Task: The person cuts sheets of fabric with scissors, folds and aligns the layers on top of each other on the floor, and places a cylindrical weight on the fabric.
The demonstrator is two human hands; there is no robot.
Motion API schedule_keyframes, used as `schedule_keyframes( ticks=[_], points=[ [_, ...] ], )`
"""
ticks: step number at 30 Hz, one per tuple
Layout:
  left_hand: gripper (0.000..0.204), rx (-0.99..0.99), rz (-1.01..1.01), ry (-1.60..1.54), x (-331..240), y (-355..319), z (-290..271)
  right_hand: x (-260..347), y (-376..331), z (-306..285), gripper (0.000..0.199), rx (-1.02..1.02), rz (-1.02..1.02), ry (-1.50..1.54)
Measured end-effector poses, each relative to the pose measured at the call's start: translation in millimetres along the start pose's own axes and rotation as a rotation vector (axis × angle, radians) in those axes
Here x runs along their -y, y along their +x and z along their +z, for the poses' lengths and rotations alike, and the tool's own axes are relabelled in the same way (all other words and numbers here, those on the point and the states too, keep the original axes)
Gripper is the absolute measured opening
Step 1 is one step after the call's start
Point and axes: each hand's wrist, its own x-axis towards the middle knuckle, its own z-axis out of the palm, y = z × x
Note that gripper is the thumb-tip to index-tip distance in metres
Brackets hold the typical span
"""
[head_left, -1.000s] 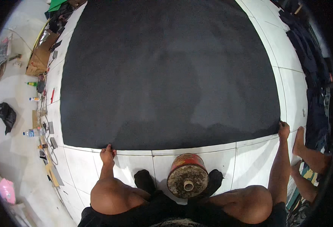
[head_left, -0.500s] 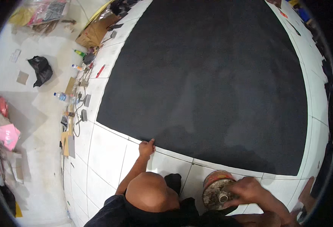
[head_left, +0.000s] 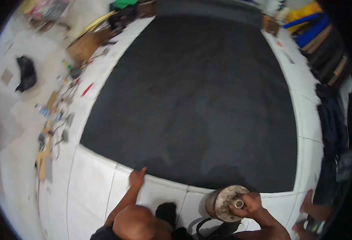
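A large black sheet lies spread over the white tiled floor. At its near edge, left of centre, my left hand is closed, fingers curled at the rim with a fingertip on the sheet. My right hand is wrapped round the short neck of a round, grimy can at the sheet's near right edge. The can is tilted, its stained top facing me and its side showing at the left. Whether its base touches the floor I cannot tell. My left knee is below my left hand.
Left of the sheet lie a red cutter, a plastic bottle, cables and a cardboard box. A black bag lies farther left. Rolled materials stand at the far right. Another person's limb shows at the near right.
My right hand has taken hold of the can's neck and tilted the can. The whole view has shifted, showing more of the far end. My left hand stays at the sheet's edge.
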Motion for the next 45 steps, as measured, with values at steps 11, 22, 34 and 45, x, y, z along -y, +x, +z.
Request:
schedule_keyframes(
  ticks=[11, 22, 34, 45],
  points=[
    [0.048, 0.185, -0.094, -0.117, 26, 0, 3, -61, 28, 20, 0.043, -0.035, 0.192, -0.195],
    [0.044, 0.172, 0.35, 0.483, -87, 9, -62, -40, 75, -54, 0.057, 0.53, 0.42, 0.164],
    [0.016, 0.026, 0.812, -0.977, -776, -307, -398, 295, 88, -285, 0.044, 0.113, 1.421, 2.022],
    [0.034, 1.137, 1.996, -0.685, -955, -553, -508, 295, 90, -445, 0.045, 0.046, 1.3, 1.555]
  ],
)
